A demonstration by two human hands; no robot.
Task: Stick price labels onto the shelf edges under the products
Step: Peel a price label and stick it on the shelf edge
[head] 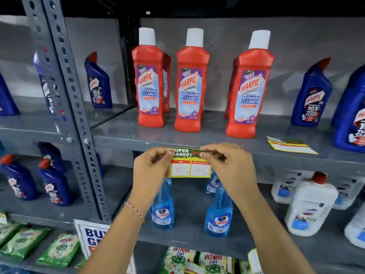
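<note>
Left hand: thumb and forefinger pinch the upper left corner of the price label, with the other fingers curled in behind, off the print
Right hand: the same pinch on the upper right corner; I judge that a grip on both top corners holds the strip taut and level so it goes on without a crease
Where the label is: against the front of the shelf edge, right under the middle red bathroom cleaner bottle; its green header sits at the lip and the two white price boxes hang below, in front of the blue spray bottles one shelf down
Which way it lies: long axis left to right, running with the shelf edge; printed face towards me, header up, writing the right way round
Whether it is stuck: I cannot tell, as my fingertips cover that strip
Spare label: flat on the shelf top to the right, well apart from my hands, handy for the next spot
Step as I read it: lining up the top along the lip before pressing
</note>
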